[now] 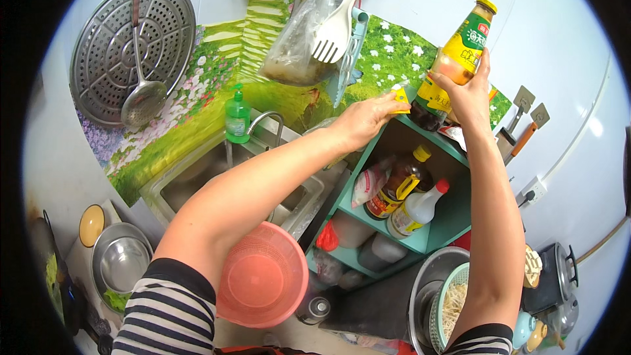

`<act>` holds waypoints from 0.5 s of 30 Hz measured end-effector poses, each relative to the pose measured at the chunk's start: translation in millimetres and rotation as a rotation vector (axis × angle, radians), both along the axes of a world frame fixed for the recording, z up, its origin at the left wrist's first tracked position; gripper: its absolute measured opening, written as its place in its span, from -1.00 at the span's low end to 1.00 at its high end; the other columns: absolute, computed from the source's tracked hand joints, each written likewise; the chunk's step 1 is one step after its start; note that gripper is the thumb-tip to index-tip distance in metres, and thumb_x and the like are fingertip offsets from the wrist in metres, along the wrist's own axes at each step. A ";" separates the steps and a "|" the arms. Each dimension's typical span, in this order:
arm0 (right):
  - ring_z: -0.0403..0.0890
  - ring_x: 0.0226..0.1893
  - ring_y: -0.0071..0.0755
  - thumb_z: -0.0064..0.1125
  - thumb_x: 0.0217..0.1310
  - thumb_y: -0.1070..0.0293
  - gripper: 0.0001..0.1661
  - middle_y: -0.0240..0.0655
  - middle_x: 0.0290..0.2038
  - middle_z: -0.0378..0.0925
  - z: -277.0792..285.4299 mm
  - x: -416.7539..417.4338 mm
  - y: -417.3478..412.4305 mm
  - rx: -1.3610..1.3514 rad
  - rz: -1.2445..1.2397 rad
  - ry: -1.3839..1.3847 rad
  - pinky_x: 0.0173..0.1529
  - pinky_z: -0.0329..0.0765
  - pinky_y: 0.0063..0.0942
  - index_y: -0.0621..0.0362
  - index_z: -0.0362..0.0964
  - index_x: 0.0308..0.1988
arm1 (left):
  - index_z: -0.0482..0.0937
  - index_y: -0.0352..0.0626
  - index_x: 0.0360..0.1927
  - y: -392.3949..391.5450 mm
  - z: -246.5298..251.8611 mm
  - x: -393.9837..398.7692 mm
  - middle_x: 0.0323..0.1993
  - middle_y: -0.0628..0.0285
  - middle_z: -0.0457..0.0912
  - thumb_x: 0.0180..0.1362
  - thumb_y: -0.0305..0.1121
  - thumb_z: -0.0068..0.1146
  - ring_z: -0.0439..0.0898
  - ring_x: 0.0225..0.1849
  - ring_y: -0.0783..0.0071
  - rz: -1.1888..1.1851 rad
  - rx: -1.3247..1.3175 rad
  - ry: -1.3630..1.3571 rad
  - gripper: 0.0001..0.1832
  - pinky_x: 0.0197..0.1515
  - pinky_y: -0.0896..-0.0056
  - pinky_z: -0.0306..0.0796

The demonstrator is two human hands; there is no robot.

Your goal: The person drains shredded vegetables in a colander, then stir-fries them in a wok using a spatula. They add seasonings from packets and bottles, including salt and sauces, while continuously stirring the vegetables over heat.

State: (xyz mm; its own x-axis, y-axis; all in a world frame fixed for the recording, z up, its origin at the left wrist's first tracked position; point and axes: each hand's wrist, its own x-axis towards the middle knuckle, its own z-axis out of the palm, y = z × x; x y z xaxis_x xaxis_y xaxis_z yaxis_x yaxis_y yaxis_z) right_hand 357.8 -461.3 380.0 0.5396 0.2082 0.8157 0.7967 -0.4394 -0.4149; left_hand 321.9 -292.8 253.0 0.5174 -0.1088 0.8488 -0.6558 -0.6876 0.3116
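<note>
High on the right, my right hand (468, 86) grips a sauce bottle (471, 39) with a yellow cap and a green and yellow label. It tilts above the top of a teal shelf unit (367, 158). Just below it, a yellow label and a dark base (428, 114) show; whether they belong to a second bottle I cannot tell. My left hand (367, 116) reaches to the same shelf top, its fingers closed around a small yellow packet (403, 101) beside the bottles. The hand hides part of the packet.
Bottles (416, 212) stand inside the shelf. Left of it are a sink (172, 192), a green soap dispenser (238, 118) and a pink basket (263, 276). A slotted turner (335, 34) hangs above. Bean sprouts (453, 305) fill a colander at lower right.
</note>
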 end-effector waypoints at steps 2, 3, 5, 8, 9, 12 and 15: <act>0.48 -0.05 -0.07 0.37 -0.24 0.28 0.21 0.03 -0.04 0.36 -0.4 -3.4 0.1 0.014 0.055 0.030 0.04 0.43 -0.25 0.23 -0.26 0.30 | 0.45 0.04 0.06 0.2 -1.2 -2.0 0.07 -0.02 0.43 0.12 -0.56 -0.09 0.29 0.23 0.10 0.073 0.071 -0.017 -0.58 0.18 0.27 0.28; 0.49 -0.06 -0.07 0.37 -0.24 0.28 0.21 0.02 -0.05 0.38 -0.3 -2.5 -0.5 0.017 0.045 0.012 0.04 0.43 -0.25 0.23 -0.26 0.30 | 0.45 0.04 0.06 -0.2 -0.3 -3.2 0.09 -0.01 0.41 0.12 -0.56 -0.09 0.30 0.22 0.09 0.091 0.089 -0.021 -0.58 0.17 0.27 0.28; 0.50 -0.07 -0.08 0.37 -0.24 0.27 0.21 0.01 -0.07 0.40 -2.0 2.9 -0.8 0.023 0.021 -0.024 0.03 0.44 -0.24 0.24 -0.26 0.30 | 0.45 0.05 0.07 -0.8 1.9 -5.0 0.12 -0.01 0.38 0.12 -0.57 -0.10 0.31 0.21 0.09 0.126 0.123 -0.028 -0.57 0.16 0.27 0.30; 0.51 -0.08 -0.10 0.37 -0.23 0.29 0.20 0.00 -0.09 0.42 -2.3 7.1 -1.1 0.015 0.044 -0.044 0.02 0.44 -0.25 0.27 -0.26 0.30 | 0.44 0.04 0.07 -1.4 4.9 -3.6 0.18 -0.01 0.31 0.11 -0.57 -0.11 0.32 0.19 0.06 0.090 0.072 -0.023 -0.56 0.15 0.28 0.31; 0.51 -0.08 -0.10 0.37 -0.23 0.30 0.20 0.00 -0.09 0.42 -2.1 6.2 -0.8 0.016 0.067 -0.038 0.02 0.44 -0.25 0.27 -0.26 0.29 | 0.44 0.05 0.07 -0.2 5.2 -1.6 0.20 0.00 0.29 0.11 -0.57 -0.11 0.32 0.19 0.06 0.067 0.048 -0.013 -0.56 0.15 0.29 0.31; 0.52 -0.08 -0.10 0.37 -0.23 0.30 0.19 0.00 -0.09 0.43 -3.0 0.9 1.2 0.013 0.057 -0.027 0.02 0.45 -0.26 0.29 -0.25 0.29 | 0.42 0.04 0.09 2.7 7.5 3.4 0.23 0.01 0.25 0.11 -0.57 -0.11 0.32 0.19 0.08 0.022 0.011 0.014 -0.56 0.16 0.32 0.30; 0.53 -0.10 -0.10 0.38 -0.23 0.28 0.19 0.02 -0.10 0.45 -3.4 1.6 -2.9 0.018 0.066 -0.036 0.01 0.45 -0.27 0.31 -0.24 0.28 | 0.41 0.04 0.10 3.7 9.5 4.8 0.22 0.01 0.26 0.11 -0.59 -0.10 0.31 0.21 0.11 0.009 0.035 0.028 -0.54 0.18 0.34 0.28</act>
